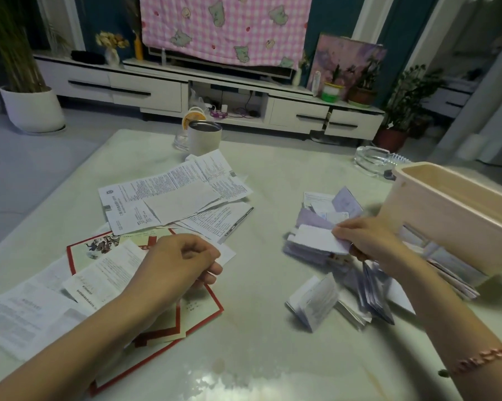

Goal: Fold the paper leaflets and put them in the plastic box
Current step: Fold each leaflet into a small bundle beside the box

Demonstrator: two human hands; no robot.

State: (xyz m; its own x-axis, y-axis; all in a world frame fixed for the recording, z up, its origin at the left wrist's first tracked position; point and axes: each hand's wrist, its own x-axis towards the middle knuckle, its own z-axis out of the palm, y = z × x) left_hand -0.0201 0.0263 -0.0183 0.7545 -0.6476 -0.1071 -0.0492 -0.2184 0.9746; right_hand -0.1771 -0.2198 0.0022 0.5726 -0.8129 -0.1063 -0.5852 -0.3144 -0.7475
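Unfolded paper leaflets [174, 195] lie spread over the left half of the table, with a red-bordered sheet [203, 308] under more of them near me. My left hand [180, 261] hovers over these sheets, its fingers loosely curled with nothing in them. A heap of folded leaflets [322, 218] sits right of centre. My right hand [365, 238] pinches a small white folded leaflet [316, 237] above that heap. The pink plastic box [446, 215] stands at the right edge, lifted on some papers; its inside is hidden.
A white metal cup [204, 137] and a glass jar [183, 140] stand at the table's far edge. A clear glass ashtray [377, 160] sits behind the box. More folded leaflets [316, 302] lie near my right forearm. Beyond the table are a TV cabinet and potted plants.
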